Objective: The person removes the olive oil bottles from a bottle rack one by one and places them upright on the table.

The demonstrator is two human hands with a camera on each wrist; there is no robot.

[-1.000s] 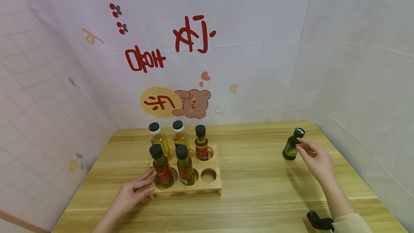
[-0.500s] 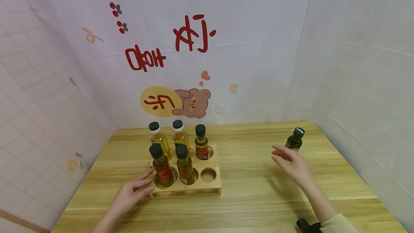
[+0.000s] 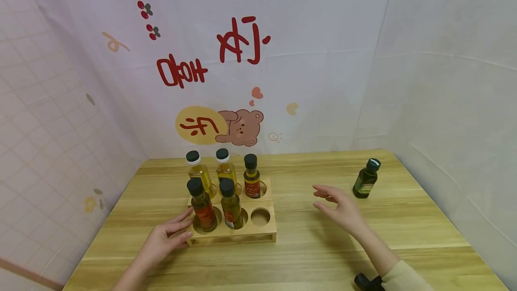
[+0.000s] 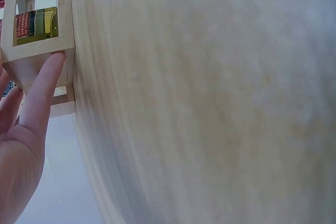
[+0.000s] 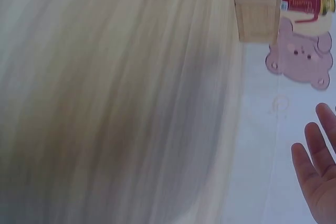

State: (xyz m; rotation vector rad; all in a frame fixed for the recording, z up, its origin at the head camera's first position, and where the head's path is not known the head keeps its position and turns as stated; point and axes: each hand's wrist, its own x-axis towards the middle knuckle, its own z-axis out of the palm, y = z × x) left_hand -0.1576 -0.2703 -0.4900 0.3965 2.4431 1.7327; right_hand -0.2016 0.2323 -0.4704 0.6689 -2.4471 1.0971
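A stepped wooden rack with round holes stands on the table at centre left. Its back row holds two clear bottles of yellow oil and a dark-capped bottle with a red label. Two more dark-capped oil bottles stand in the front row, left and middle; the front right hole is bare. My left hand touches the rack's left end, its thumb laid straight against the wood in the left wrist view. My right hand hovers above the table with spread fingers, holding nothing, between rack and green bottle.
A small dark green bottle stands upright near the table's back right corner. The wooden table meets a white printed sheet behind it and on both sides.
My right hand has left the green bottle and moved left toward the rack, empty. The bottle stays upright where it was. My left hand keeps its place at the rack.
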